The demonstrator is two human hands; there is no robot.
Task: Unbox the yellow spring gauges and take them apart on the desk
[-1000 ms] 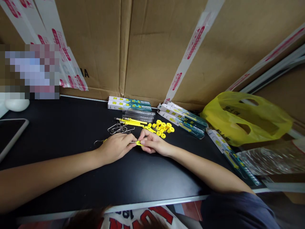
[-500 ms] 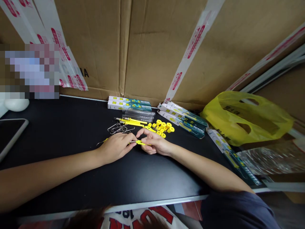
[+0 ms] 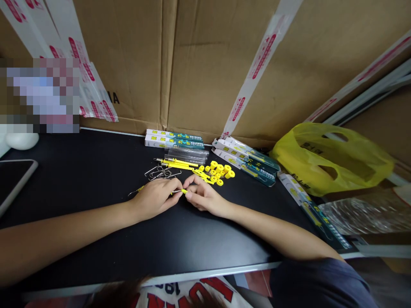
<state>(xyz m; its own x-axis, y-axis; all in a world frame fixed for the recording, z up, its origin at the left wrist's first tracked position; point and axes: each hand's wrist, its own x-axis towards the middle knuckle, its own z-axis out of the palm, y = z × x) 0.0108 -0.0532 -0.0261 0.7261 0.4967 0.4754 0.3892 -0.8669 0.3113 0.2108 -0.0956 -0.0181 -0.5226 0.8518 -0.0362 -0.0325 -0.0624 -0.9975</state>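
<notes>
Near the middle of the black table (image 3: 96, 171), a thin yellow rod (image 3: 183, 191) is pinched at both ends by left hand (image 3: 157, 197) and right hand (image 3: 205, 197); it should probably be held straight and gripped lightly, clear of the yellow caps (image 3: 220, 171).

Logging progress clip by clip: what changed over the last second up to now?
The right hand slid slightly left, closing over the yellow piece, so only a short stub shows between it and the left hand. Both hands kept their pinch on it. The yellow caps, wire hooks, packs and yellow bag did not move.
</notes>
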